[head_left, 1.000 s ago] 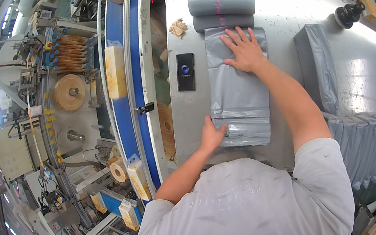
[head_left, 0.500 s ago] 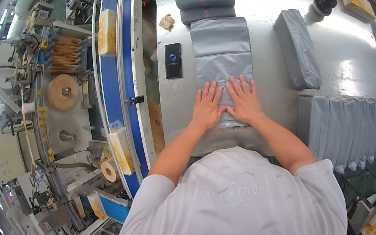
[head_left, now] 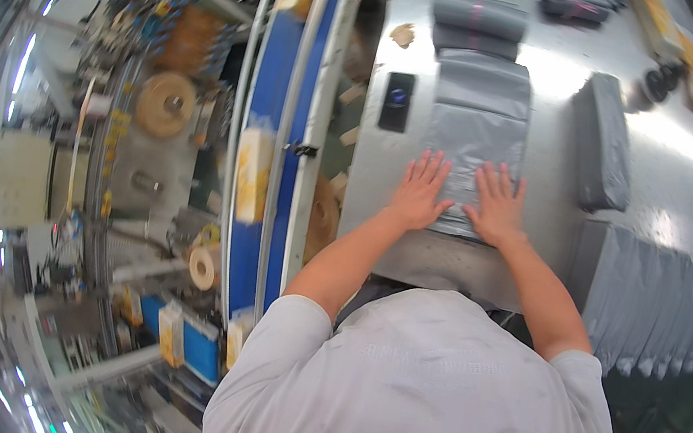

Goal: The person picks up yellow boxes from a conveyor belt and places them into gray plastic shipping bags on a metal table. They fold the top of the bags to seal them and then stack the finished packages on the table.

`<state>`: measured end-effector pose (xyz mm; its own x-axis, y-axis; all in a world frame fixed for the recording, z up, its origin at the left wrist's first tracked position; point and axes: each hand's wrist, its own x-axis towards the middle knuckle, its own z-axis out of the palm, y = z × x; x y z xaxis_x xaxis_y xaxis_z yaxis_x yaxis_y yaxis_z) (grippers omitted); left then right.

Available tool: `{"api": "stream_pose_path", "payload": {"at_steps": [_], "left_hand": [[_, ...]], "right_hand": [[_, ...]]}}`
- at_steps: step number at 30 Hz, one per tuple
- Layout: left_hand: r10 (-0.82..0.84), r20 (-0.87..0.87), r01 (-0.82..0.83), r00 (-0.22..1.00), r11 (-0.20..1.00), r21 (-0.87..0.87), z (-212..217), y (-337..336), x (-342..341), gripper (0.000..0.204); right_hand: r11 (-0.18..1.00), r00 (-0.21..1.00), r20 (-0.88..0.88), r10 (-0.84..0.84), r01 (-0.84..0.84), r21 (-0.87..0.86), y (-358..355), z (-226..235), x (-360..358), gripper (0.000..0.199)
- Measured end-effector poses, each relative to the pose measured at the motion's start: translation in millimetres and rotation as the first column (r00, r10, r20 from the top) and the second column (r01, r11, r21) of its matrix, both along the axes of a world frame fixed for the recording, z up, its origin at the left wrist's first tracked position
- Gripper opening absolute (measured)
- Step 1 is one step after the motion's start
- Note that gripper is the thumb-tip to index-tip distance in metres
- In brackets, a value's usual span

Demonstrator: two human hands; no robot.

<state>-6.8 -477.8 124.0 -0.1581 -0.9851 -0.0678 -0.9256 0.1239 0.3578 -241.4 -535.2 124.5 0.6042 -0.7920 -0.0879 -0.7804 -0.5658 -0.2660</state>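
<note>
A flat grey plastic bag (head_left: 477, 133), perhaps several layered, lies lengthwise before me on the metal table (head_left: 534, 259). My left hand (head_left: 418, 197) presses on its near left part, fingers spread, palm down. On the near right part rests my right hand (head_left: 498, 211), also flat with fingers apart. Between the thumbs a strip of wrinkled grey plastic shows. Neither hand grips anything. Just beyond the bag is a folded grey plastic bundle (head_left: 479, 19) with a pink band. A black phone (head_left: 396, 103) lies to the left of the bag.
Right of my hands stands a long grey-wrapped pack (head_left: 602, 146), with a row of filled grey bags (head_left: 653, 294) nearer me. A blue conveyor (head_left: 268, 110) carrying yellow-and-white packs (head_left: 252, 174) runs along the left. A dark knobbed object (head_left: 661, 80) stands at the far right.
My hands have drawn apart: the thumbs nearly met before, and now a gap shows between them. The view has turned, so the table appears straighter and further right.
</note>
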Motion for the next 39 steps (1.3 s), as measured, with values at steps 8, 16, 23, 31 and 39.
{"api": "stream_pose_path", "payload": {"at_steps": [8,16,23,31,39], "left_hand": [[0.553,-0.190,-0.583,0.811,0.743,-0.329,-37,212,156,0.069],[0.926,0.372,-0.992,-0.056,-0.094,0.085,-78,449,336,0.099],[0.877,0.472,-0.971,0.089,-0.028,0.236,-92,482,406,0.079],[0.883,0.155,-0.889,0.443,0.410,0.204,-91,406,449,0.095],[0.747,-0.428,-0.860,0.510,0.433,-0.268,84,215,392,0.072]], "right_hand": [[0.987,0.957,0.282,0.064,-0.019,-0.161,59,25,-18,0.072],[0.991,0.968,0.236,0.085,-0.057,-0.123,126,19,24,0.060],[0.989,0.945,0.302,0.122,-0.090,-0.117,155,59,94,0.046],[0.995,0.981,0.183,-0.065,0.077,-0.060,203,49,48,0.043],[0.958,0.886,0.365,-0.284,0.277,0.073,197,48,33,0.038]]}}
